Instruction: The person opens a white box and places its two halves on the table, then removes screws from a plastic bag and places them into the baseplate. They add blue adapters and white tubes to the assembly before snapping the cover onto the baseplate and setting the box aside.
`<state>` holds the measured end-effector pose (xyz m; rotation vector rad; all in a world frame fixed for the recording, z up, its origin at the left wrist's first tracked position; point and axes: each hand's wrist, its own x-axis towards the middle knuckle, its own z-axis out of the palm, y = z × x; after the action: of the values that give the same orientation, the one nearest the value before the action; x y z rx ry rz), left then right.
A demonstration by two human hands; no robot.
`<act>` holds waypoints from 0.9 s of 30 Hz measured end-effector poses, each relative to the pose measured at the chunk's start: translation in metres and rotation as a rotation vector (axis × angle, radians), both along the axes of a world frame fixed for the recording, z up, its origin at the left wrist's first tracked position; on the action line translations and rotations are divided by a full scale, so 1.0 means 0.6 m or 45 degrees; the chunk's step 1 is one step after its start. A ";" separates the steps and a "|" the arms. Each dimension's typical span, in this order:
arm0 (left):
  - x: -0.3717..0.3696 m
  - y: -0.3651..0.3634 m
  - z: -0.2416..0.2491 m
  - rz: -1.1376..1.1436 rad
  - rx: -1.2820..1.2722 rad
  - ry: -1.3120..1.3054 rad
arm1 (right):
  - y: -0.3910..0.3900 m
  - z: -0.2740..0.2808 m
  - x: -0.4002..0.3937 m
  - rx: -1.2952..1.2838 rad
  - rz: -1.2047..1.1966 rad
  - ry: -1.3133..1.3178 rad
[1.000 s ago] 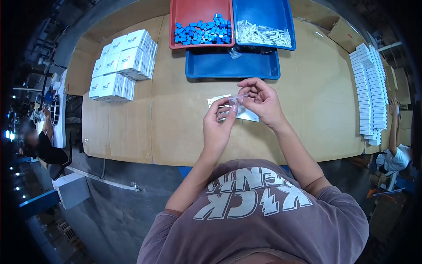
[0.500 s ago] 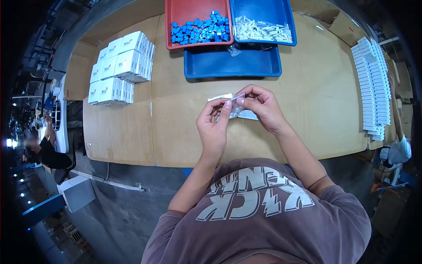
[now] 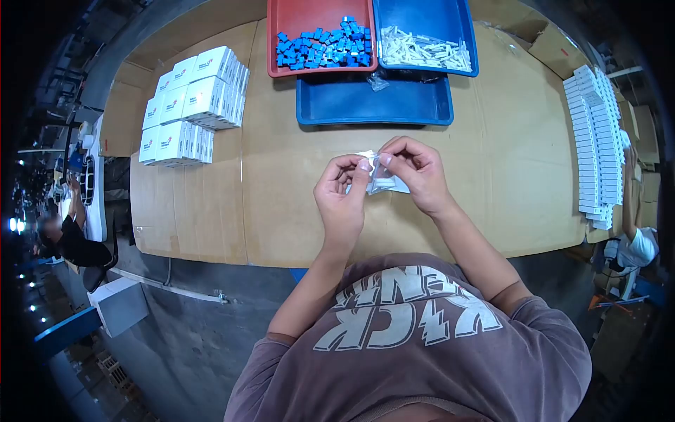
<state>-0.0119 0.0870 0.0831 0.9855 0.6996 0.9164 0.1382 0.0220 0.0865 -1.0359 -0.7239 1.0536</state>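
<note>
My left hand and my right hand meet over the middle of the cardboard-covered table. Between their fingertips they pinch a small clear plastic bag with a white piece inside. Under the hands lies a white paper slip, mostly hidden by my fingers.
At the far edge stand a red tray of blue pieces, a blue tray of white pieces and a blue tray in front of them. White boxes are stacked at left. A row of white boxes runs along the right. Other people sit at both sides.
Both hands have drawn closer together and slightly lower, and the clear bag is now bunched between the fingertips instead of stretched out flat.
</note>
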 end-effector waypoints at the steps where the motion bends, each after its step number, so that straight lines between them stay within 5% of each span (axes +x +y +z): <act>1: 0.002 0.001 0.000 0.015 -0.015 -0.042 | 0.003 -0.002 0.000 -0.014 0.000 0.003; 27: -0.002 0.015 -0.004 -0.098 0.051 -0.017 | 0.007 0.007 0.004 -0.117 0.049 0.032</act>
<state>-0.0128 0.0957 0.0807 1.0336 0.6301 0.8719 0.1406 0.0259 0.0905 -1.0892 -0.6826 1.1395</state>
